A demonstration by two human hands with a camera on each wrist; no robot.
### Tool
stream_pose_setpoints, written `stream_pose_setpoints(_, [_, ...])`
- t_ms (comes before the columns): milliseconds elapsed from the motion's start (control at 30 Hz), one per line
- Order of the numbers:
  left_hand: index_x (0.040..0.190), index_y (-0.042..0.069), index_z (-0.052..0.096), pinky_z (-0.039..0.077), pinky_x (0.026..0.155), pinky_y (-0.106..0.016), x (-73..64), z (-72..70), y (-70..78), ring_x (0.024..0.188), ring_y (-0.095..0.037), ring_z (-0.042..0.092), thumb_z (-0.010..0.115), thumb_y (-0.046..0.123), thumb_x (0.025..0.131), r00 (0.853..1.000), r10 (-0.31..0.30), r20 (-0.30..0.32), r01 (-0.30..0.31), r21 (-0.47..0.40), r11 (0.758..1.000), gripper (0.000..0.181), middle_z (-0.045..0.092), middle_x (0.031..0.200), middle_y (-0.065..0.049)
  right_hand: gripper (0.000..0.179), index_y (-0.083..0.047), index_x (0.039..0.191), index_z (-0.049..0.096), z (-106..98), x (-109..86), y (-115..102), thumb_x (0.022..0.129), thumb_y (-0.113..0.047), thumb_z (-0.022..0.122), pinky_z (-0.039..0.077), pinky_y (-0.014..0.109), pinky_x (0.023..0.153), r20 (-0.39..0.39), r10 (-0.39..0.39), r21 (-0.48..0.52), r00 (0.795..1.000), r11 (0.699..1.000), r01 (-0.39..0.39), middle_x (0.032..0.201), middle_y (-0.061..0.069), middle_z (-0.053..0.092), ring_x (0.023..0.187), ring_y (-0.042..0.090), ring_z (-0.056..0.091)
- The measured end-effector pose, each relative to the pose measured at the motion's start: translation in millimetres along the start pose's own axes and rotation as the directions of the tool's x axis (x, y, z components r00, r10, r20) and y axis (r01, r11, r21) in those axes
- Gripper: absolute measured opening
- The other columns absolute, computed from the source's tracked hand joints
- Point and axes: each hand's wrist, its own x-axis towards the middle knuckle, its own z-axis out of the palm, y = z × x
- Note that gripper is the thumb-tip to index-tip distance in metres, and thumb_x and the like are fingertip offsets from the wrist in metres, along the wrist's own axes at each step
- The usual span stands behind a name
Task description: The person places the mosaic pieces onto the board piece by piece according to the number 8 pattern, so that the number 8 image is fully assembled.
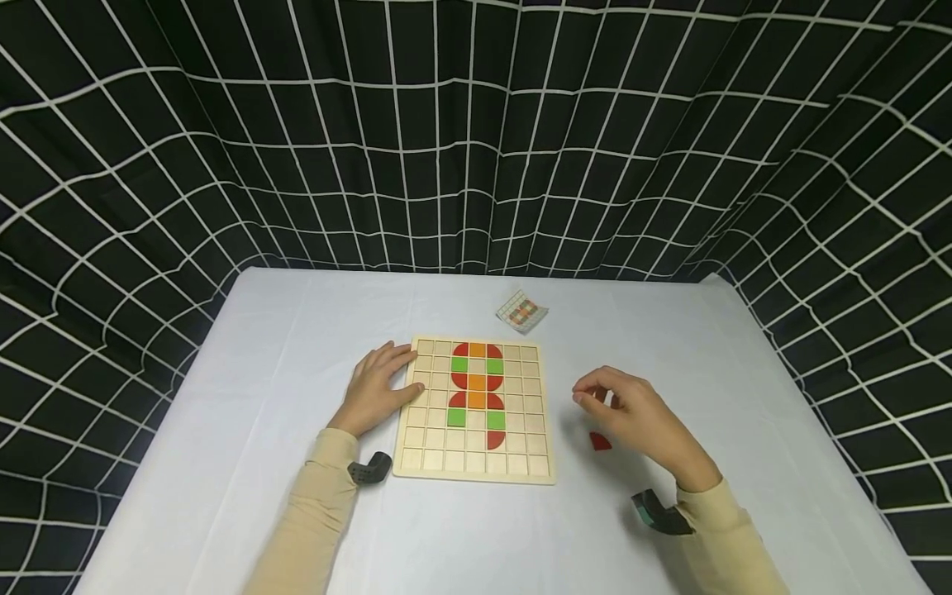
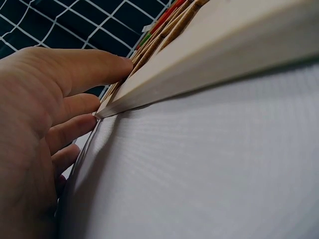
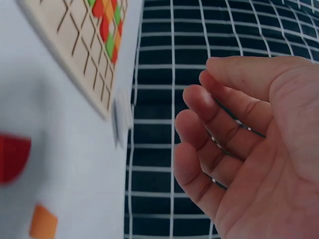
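Observation:
A wooden grid board (image 1: 435, 459) lies on the table, with several red quarter-circle tiles, orange squares and green squares set in its middle columns. My left hand (image 1: 374, 392) rests at the board's left edge, its thumb over the rim and its fingers extended; the left wrist view shows the fingertips right at the board's corner. Right of the board, my right hand (image 1: 628, 413) hovers above the table. Its fingers are loosely bent, the thumb close to the index fingertip, and nothing shows between them. Below it lies a loose red quarter-circle tile (image 1: 600, 441).
Behind the board lies a small creased card (image 1: 522, 311) printed with a coloured grid pattern. A loose orange tile (image 3: 43, 222) shows beside the red one in the right wrist view. Black curtain (image 1: 461, 165) with white grid lines surrounds the white-covered table (image 1: 312, 306).

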Motion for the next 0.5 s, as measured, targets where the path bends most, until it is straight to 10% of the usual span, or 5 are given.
stream_pose_setpoints(500, [0.147, 0.013, 0.053, 0.003, 0.133, -0.054, 1.3, 1.2, -2.5, 0.157, -0.029, 0.019, 0.073, 0.039, 0.091, 1.0, 0.002, -0.005, -0.002, 0.003, 1.0, 0.065, 0.042, 0.161, -0.006, 0.016, -0.009, 0.11, 0.072, -19.4, -16.0, 47.8, 0.096, -0.018, 0.07, 0.048, 0.021, 0.064, -0.058, 0.104, -0.085, 0.993, 0.99, -0.109, 0.099, 0.0, 0.069, 0.086, 0.014, 0.055])
